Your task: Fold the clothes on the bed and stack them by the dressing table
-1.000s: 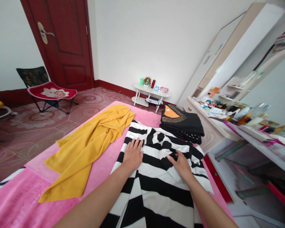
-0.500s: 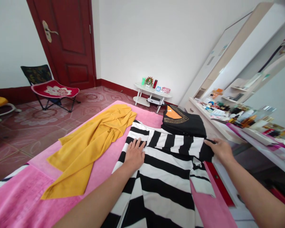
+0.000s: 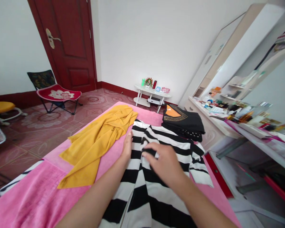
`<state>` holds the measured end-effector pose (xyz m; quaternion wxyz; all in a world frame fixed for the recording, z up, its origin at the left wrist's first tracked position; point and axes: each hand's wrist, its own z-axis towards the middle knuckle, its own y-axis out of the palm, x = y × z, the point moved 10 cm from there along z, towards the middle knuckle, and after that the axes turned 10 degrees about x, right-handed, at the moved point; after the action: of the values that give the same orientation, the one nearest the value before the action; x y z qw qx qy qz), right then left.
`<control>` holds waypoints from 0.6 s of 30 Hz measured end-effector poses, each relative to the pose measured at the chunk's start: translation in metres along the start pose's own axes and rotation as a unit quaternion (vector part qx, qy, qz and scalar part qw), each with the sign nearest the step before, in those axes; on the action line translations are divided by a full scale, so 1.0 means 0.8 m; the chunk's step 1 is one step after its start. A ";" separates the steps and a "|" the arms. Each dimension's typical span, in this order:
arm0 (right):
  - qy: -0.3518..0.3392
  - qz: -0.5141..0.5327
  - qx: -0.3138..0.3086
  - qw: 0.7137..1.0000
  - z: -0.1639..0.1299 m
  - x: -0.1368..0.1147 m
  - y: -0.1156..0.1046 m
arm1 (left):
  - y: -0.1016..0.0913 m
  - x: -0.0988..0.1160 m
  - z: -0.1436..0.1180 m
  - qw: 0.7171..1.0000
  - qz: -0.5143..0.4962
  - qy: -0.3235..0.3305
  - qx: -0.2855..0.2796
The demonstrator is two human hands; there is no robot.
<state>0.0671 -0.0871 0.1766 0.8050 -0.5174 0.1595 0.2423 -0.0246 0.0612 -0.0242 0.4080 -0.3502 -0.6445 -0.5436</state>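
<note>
Left hand [image 3: 127,146] lay flat and open, fingers straight and together, along the left edge of the black-and-white striped garment [image 3: 156,177], its edge side down on the fabric beside the pink bed cover [image 3: 28,202]. Right hand [image 3: 165,164] was over the middle of the same garment, fingertips [image 3: 147,154] curled and pinched on a fold of striped cloth; grip was closed on the fabric, thumb hidden from the head camera. Both forearms reached in from the near edge of the frame.

Striped garment was spread on the bed, running from the near edge up toward the far end, one sleeve out to the right. Yellow garment [image 3: 97,139] lay crumpled to the left of it, its upper end just beside the striped collar area. Folded black garment [image 3: 184,122] with an orange inner neck sat at the far right of the bed, touching the striped one.

Noted beyond the bed: red door [image 3: 68,44], folding chair [image 3: 55,93], small white side table [image 3: 152,95], cluttered dresser [image 3: 230,122]
</note>
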 end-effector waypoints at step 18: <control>0.043 0.060 -0.241 0.968 -0.125 0.000 0.124 | 0.078 0.042 0.013 0.902 0.350 0.177 -0.181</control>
<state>0.0116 -0.1442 0.0603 0.6329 -0.6956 0.1613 0.2992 0.0158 0.0816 0.0315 0.6092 -0.5188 -0.2879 -0.5261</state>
